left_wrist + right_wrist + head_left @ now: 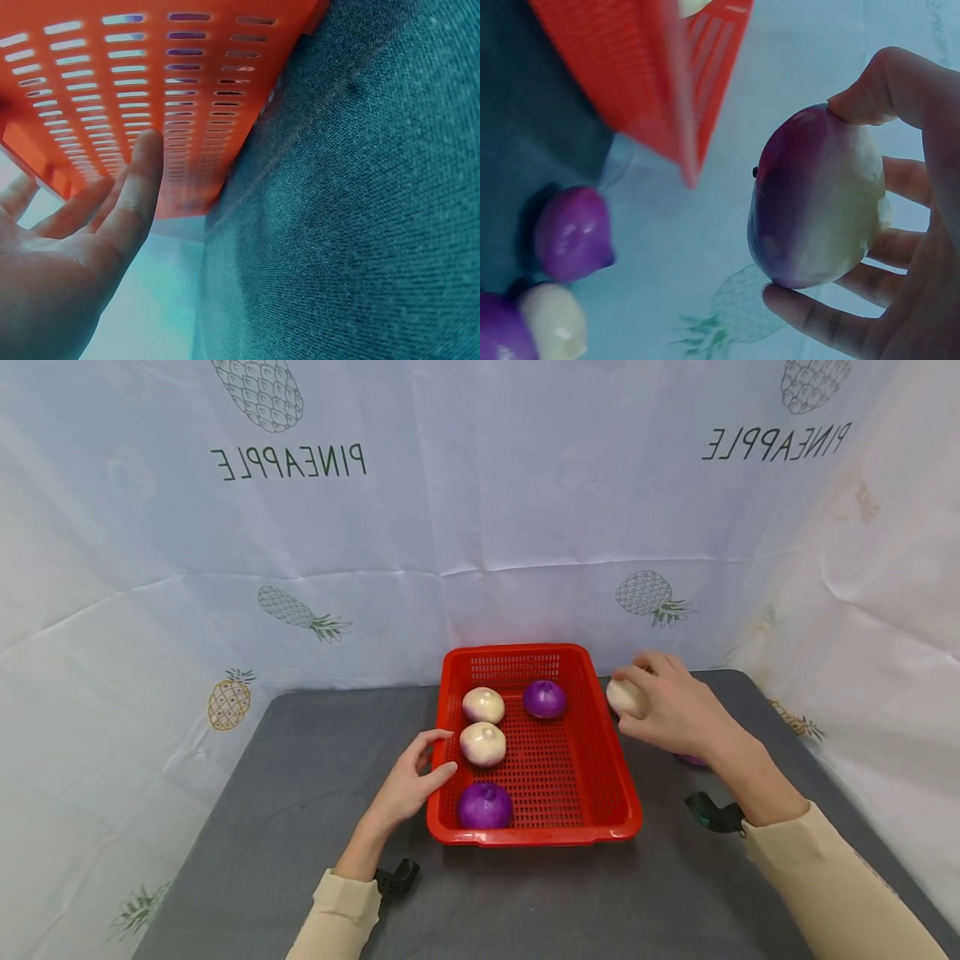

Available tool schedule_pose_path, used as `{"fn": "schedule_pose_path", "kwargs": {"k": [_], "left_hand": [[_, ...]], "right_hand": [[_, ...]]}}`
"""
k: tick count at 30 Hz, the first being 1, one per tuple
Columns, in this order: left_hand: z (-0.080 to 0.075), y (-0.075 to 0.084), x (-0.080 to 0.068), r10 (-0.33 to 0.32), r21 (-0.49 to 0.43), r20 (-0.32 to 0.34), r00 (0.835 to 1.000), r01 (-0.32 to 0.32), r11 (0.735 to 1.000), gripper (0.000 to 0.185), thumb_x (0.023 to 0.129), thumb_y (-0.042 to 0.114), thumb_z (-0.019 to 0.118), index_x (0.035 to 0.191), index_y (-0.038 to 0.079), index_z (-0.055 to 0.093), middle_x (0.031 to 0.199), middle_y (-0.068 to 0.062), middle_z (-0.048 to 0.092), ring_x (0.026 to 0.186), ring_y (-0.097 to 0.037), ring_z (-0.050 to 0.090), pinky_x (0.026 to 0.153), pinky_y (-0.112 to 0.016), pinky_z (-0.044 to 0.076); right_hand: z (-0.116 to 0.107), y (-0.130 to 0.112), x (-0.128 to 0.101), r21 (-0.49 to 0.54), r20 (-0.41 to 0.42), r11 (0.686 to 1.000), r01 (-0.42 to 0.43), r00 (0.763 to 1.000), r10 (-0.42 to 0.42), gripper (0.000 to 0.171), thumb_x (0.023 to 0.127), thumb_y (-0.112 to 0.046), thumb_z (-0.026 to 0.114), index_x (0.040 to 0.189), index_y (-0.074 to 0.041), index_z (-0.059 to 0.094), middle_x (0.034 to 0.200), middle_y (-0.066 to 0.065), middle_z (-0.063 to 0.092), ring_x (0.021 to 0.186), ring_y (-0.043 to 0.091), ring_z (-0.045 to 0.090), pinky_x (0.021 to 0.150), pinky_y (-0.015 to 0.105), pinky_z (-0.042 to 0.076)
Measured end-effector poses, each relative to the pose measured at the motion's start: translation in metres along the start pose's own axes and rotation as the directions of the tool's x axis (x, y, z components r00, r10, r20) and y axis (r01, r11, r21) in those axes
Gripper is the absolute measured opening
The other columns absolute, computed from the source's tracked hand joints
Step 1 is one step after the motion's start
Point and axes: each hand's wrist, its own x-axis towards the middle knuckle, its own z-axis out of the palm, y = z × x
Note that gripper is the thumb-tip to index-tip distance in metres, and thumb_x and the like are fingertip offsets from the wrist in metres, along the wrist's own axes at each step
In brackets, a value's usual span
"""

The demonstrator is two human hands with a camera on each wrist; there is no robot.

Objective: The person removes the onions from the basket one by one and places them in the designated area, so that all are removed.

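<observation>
A red slotted basket sits on the grey table and holds two white onions and two purple onions. My left hand rests with straight fingers against the basket's left wall. My right hand grips a white-and-purple onion just right of the basket's far corner, above the table. In the right wrist view, more purple and white onions lie on the table below that hand; the head view shows only a sliver of one behind the wrist.
Pineapple-print cloth walls close in the back and both sides of the grey table. Black wrist straps show at both cuffs. Bare tabletop lies to the left of the basket and in front of it.
</observation>
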Motion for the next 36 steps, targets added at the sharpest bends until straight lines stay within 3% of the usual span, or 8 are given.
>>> {"fn": "schedule_pose_path", "kwargs": {"k": [10,18,23,28,36], "left_hand": [[-0.001,0.000,0.000,-0.012,0.003,0.001,1.000,0.012,1.000,0.052,0.096,0.018,0.069,0.144,0.012,0.047,0.137,-0.021,0.056,0.114,-0.035,0.063,0.083,-0.047,0.060],[0.000,0.000,0.000,-0.003,0.008,0.000,1.000,0.003,1.000,0.053,0.096,0.017,0.068,0.144,0.010,0.047,0.137,-0.022,0.055,0.113,-0.035,0.063,0.082,-0.046,0.061],[0.000,-0.002,0.000,-0.008,0.016,0.002,1.000,0.008,1.000,0.053,0.096,0.017,0.068,0.144,0.010,0.046,0.136,-0.022,0.056,0.112,-0.036,0.063,0.082,-0.045,0.061],[-0.001,-0.002,0.000,-0.007,0.011,0.005,1.000,0.007,1.000,0.054,0.096,0.017,0.068,0.145,0.010,0.046,0.136,-0.023,0.055,0.113,-0.039,0.063,0.082,-0.046,0.061],[0.000,-0.002,0.001,-0.002,0.000,0.008,1.000,0.002,1.000,0.053,0.097,0.017,0.068,0.145,0.009,0.046,0.137,-0.024,0.055,0.115,-0.041,0.062,0.083,-0.048,0.060]], "right_hand": [[0.028,0.031,-0.004,0.013,0.028,0.999,-0.047,0.999,0.046,0.047,0.085,-0.024,0.070,0.128,-0.006,0.064,0.128,0.019,0.048,0.113,0.038,0.042,0.071,0.058,0.053],[0.054,0.050,-0.006,0.018,0.040,0.996,-0.084,0.996,0.083,0.049,0.085,-0.026,0.070,0.129,-0.007,0.065,0.129,0.021,0.051,0.117,0.042,0.043,0.078,0.064,0.053],[0.067,0.059,-0.008,-0.005,0.054,0.997,-0.079,0.995,0.079,0.051,0.084,-0.028,0.072,0.130,-0.007,0.065,0.131,0.023,0.051,0.123,0.046,0.041,0.078,0.070,0.052],[0.079,0.067,-0.009,-0.030,0.071,0.998,-0.049,0.996,0.051,0.050,0.086,-0.028,0.071,0.131,-0.007,0.064,0.130,0.024,0.052,0.120,0.047,0.044,0.078,0.068,0.053],[0.094,0.071,-0.010,-0.056,0.093,0.997,-0.043,0.994,0.048,0.055,0.084,-0.029,0.073,0.132,-0.005,0.063,0.131,0.025,0.053,0.120,0.047,0.047,0.089,0.070,0.049]]}}
